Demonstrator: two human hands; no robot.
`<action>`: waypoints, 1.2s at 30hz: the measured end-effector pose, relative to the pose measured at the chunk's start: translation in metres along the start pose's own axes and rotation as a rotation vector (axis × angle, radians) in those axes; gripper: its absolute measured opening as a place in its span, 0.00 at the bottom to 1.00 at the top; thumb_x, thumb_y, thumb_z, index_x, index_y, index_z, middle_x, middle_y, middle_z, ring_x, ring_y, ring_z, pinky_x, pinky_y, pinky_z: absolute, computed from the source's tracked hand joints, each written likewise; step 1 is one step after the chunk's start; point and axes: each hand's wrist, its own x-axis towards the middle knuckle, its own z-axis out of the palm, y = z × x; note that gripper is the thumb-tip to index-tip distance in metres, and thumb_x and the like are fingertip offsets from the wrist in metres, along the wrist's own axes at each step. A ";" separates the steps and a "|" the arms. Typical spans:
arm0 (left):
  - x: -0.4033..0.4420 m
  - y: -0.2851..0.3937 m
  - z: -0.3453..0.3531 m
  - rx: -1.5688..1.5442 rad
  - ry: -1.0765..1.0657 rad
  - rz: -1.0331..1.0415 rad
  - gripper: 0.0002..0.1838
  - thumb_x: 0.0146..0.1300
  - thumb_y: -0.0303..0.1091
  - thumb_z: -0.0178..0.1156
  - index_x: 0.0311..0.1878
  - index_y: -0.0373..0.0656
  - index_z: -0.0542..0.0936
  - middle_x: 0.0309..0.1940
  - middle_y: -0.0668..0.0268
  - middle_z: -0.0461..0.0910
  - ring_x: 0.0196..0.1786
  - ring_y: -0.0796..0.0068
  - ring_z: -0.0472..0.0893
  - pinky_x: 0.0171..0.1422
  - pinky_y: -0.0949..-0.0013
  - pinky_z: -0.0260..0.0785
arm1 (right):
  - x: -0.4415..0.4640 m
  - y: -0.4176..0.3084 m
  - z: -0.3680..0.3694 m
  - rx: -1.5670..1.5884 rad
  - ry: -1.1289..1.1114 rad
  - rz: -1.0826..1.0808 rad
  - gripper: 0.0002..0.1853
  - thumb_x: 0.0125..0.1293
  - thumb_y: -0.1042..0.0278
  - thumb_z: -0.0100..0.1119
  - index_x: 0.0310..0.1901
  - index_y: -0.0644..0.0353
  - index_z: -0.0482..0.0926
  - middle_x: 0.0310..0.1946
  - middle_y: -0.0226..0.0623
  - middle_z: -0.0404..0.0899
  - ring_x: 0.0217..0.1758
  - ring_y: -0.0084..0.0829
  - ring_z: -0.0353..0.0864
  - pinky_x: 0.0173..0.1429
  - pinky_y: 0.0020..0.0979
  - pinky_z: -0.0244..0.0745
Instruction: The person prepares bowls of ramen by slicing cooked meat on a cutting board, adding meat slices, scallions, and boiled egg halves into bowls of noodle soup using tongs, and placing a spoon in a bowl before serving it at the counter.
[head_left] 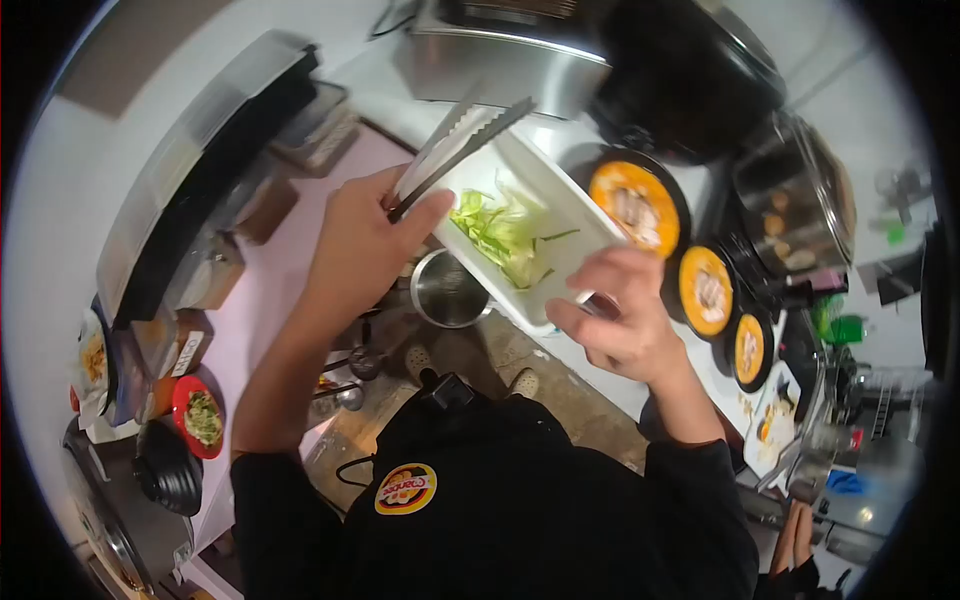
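Note:
My left hand [370, 240] is closed around the metal tongs [470, 145] and the left end of a white rectangular container [575, 205]. The tongs lie across that end, with their jaws pointing up and away. Shredded green lettuce [500, 235] is inside the container. At the container's right end is my right hand [622, 315], slightly blurred, with curled fingers apart over the rim and nothing visible held. Beyond it, black bowls hold orange food with pale pieces on top [635, 208].
Black pot [690, 80] and steel appliance [505, 70] stand at the back. Lidded clear pot [795, 195] is at right. Red plate of greens [200, 417] and food boxes [210, 270] line the left. Steel pot [450, 290] is below the container. Another person's arm [793, 540] shows lower right.

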 end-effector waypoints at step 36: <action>0.010 0.125 0.341 0.767 -0.543 1.088 0.08 0.59 0.34 0.63 0.41 0.51 0.86 0.24 0.65 0.78 0.29 0.63 0.79 0.33 0.61 0.68 | -0.302 0.025 -0.161 -0.105 0.409 0.768 0.45 0.38 0.80 0.75 0.61 0.52 0.64 0.61 0.49 0.67 0.64 0.50 0.69 0.66 0.44 0.67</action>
